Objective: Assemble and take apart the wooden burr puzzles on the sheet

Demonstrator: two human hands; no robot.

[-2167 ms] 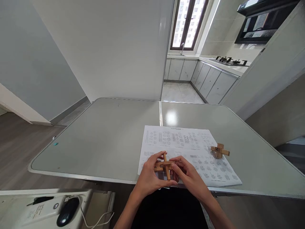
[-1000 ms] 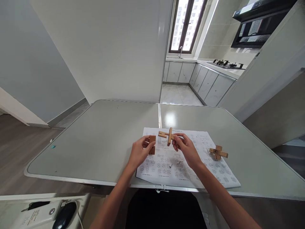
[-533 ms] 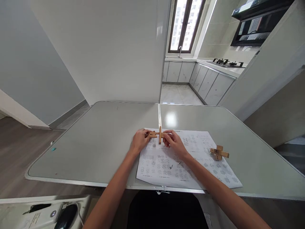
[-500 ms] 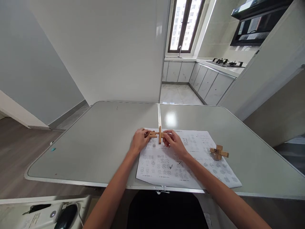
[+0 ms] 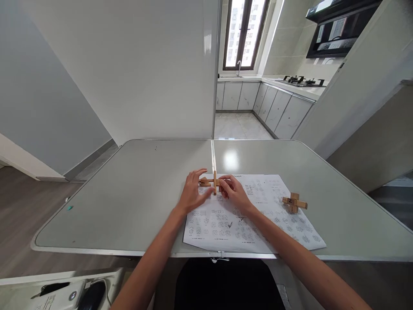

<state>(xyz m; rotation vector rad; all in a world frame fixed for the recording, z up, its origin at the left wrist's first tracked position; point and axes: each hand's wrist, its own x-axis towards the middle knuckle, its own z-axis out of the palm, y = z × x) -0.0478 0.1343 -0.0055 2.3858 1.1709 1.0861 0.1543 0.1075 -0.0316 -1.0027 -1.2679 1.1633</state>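
Note:
Small notched wooden puzzle pieces (image 5: 214,184) are fitted together in a cross shape, one bar standing upright across the horizontal ones. My right hand (image 5: 235,193) pinches their right end between thumb and fingers. Around the left end, my left hand (image 5: 192,193) is open, its thumb stretched toward the upright bar and its fingers extended behind. Under both hands lies a large white sheet (image 5: 206,241) printed with rows of small diagrams. On the sheet's right part rests a second wooden cross-shaped puzzle (image 5: 294,203), put together from several bars.
The pale table (image 5: 106,206) has a metal rim and a seam down its middle. A small teal bit (image 5: 70,208) lies near its left edge. At lower left, a tray-like surface (image 5: 19,280) holds a white device and a black object. A kitchen counter stands beyond.
My left hand has let go of the left end of the wooden pieces and spread its fingers. My right hand keeps its pinch. The view has shifted slightly.

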